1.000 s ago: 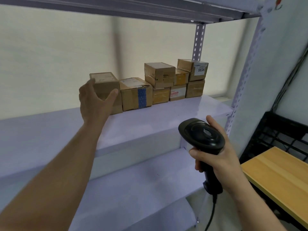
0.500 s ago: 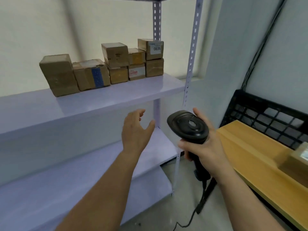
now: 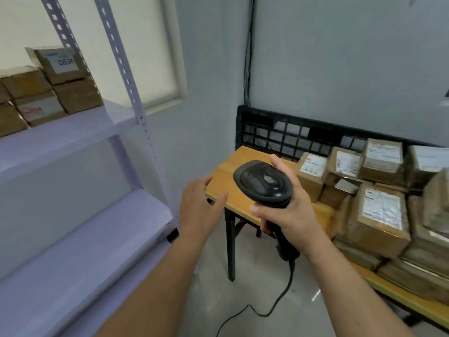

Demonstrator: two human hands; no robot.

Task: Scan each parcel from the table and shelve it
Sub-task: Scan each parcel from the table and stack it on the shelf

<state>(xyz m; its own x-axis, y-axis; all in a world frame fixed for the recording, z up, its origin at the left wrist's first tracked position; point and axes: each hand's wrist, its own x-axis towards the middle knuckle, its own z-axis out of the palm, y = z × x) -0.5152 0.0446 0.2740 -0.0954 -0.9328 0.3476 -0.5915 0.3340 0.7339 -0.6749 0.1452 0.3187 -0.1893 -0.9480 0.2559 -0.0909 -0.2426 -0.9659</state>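
My right hand [image 3: 289,212] grips a black handheld barcode scanner [image 3: 263,184], head up, its cord trailing to the floor. My left hand [image 3: 200,210] hangs empty in the air with relaxed fingers, just left of the wooden table [image 3: 226,181]. A pile of brown cardboard parcels [image 3: 379,212] with white labels covers the right part of the table. Shelved parcels [image 3: 60,79], one marked 0836, stand on the upper shelf [image 3: 80,130] of the white rack at the far left.
A black plastic crate [image 3: 279,132] stands against the grey wall behind the table. The rack's perforated posts [image 3: 126,76] rise at left, with lower shelves [image 3: 80,239] beneath. The scanner cord [image 3: 272,310] loops over the concrete floor near the table leg [image 3: 230,246].
My left hand let go of a parcel on the upper shelf and dropped away to the right. The view swung from the rack to the table; the scanner stays in my right hand.
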